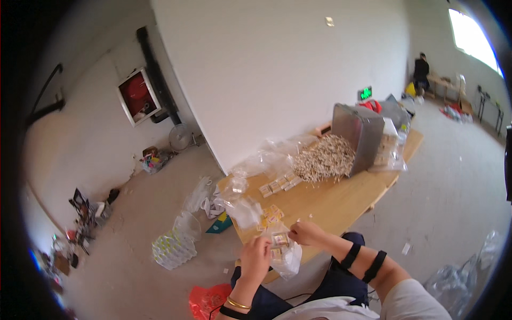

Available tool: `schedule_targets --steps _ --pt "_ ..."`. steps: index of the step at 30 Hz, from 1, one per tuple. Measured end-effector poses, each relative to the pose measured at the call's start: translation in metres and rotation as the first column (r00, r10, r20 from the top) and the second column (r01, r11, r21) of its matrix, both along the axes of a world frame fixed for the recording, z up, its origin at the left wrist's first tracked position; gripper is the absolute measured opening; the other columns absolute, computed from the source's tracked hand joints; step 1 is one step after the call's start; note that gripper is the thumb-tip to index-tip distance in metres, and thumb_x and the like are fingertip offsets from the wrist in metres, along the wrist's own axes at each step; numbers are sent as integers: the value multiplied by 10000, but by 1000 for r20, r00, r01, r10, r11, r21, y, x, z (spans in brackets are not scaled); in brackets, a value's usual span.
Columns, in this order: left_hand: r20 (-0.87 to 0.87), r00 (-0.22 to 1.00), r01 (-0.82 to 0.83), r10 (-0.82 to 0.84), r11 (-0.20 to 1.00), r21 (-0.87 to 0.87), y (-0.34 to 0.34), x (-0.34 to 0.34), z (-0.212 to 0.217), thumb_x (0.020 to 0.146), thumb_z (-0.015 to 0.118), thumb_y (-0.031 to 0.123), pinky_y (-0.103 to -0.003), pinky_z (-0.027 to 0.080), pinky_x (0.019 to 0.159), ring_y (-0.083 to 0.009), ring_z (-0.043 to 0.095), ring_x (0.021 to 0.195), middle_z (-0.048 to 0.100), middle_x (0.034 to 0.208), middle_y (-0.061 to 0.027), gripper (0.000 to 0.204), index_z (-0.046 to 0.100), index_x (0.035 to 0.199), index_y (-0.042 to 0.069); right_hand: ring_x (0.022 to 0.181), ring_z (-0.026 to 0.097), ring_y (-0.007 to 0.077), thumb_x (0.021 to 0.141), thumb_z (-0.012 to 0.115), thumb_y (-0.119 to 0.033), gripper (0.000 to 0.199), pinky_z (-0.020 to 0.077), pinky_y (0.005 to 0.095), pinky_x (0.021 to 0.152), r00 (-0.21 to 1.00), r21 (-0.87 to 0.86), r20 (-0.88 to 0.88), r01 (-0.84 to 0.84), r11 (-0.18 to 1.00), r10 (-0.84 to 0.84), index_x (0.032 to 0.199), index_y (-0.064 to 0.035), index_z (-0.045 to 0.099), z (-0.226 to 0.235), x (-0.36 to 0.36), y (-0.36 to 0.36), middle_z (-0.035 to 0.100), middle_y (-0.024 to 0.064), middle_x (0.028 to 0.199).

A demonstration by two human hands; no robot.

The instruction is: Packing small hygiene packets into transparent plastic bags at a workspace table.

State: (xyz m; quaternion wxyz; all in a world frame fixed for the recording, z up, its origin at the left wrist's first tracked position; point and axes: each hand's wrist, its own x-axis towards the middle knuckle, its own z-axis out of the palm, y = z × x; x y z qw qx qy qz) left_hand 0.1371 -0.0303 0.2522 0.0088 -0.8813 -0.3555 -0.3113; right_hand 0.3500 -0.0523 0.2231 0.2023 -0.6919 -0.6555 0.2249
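My left hand (255, 257) and my right hand (305, 232) meet over the near corner of a wooden table (330, 200). Together they grip a clear plastic bag (284, 252) with a small yellow-and-white box (279, 239) at its mouth. More small boxes (270, 215) lie on the table just beyond my hands, beside another clear bag (245, 209). A short row of boxes (278, 185) sits further back. Behind it spreads a big pile of small pale pieces (326, 158), spilling from a tipped grey metal bin (358, 136).
Crumpled clear plastic (272, 154) lies at the table's far left. On the floor to the left stand a white tray of bottles (174, 248) and clear bags (198, 194); a red bag (208, 300) lies by my knee. A person (421, 69) sits far off at another table.
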Motion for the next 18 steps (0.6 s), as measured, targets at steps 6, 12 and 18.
schedule_targets --steps 6,12,18 --pt "-142 969 121 -203 889 -441 21 39 -19 847 612 45 -419 501 656 -330 635 772 613 887 -181 253 489 1067 63 650 666 260 912 452 -287 364 514 401 642 988 44 -141 -65 997 71 807 -19 675 -3 1 10 672 105 674" --pt "-26 951 225 -309 747 -625 29 43 -33 863 641 117 -430 497 658 -362 647 777 638 838 -176 323 432 1102 58 631 658 266 902 462 -286 350 512 401 642 929 89 -349 -98 991 123 777 -25 659 -18 7 11 660 115 653" --pt "-245 921 156 -304 862 -483 27 51 -29 858 635 111 -441 508 651 -361 636 753 604 850 -164 285 493 1094 38 698 639 354 881 495 -285 324 503 440 687 921 250 -382 22 968 78 783 -19 652 -30 4 10 652 177 714"
